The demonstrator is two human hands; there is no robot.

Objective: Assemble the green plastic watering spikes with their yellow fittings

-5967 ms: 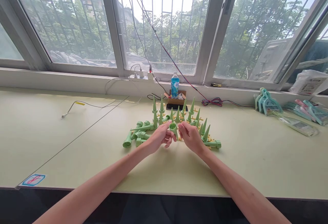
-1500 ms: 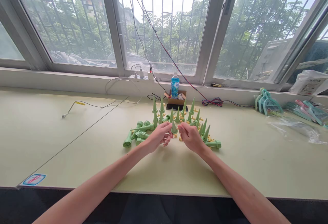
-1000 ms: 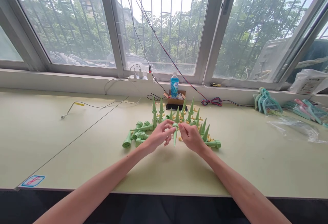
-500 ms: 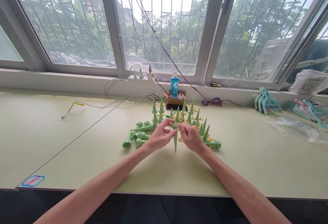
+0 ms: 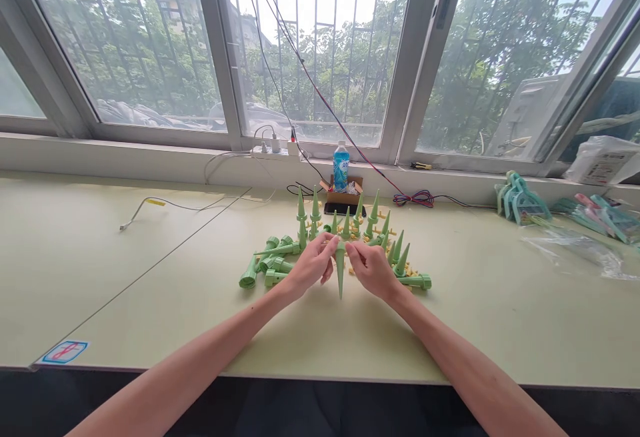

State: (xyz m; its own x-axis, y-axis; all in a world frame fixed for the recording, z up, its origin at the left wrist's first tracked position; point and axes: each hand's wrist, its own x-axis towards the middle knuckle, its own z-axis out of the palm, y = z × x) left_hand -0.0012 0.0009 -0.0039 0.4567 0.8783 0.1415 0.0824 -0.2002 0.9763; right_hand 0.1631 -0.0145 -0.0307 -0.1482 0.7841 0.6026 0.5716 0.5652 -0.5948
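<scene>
A green plastic watering spike [image 5: 341, 270] hangs tip down between my two hands, above the table's near middle. My left hand [image 5: 315, 260] is closed on its wide collar from the left, thumb and fingertips against it. From the right, my right hand [image 5: 371, 265] is curled in a pinch at the same collar; whatever lies between its fingertips is hidden. Behind both hands stand several upright green spikes [image 5: 375, 217] among small yellow valve pieces [image 5: 411, 270]. Left of my left hand lie several loose green spikes and collars [image 5: 249, 275].
A blue-labelled bottle [image 5: 341, 167] stands in a small cardboard box [image 5: 345, 197] by the window, with a dark phone [image 5: 333, 209] in front. A bundled cable [image 5: 414, 198] lies at the back. Teal plastic items [image 5: 521, 200] and clear bags [image 5: 575, 250] are at the right.
My left hand has shifted its grip, the thumb moving up to the collar and the lower fingers curling down. The spike has tilted slightly, its tip a little to the left.
</scene>
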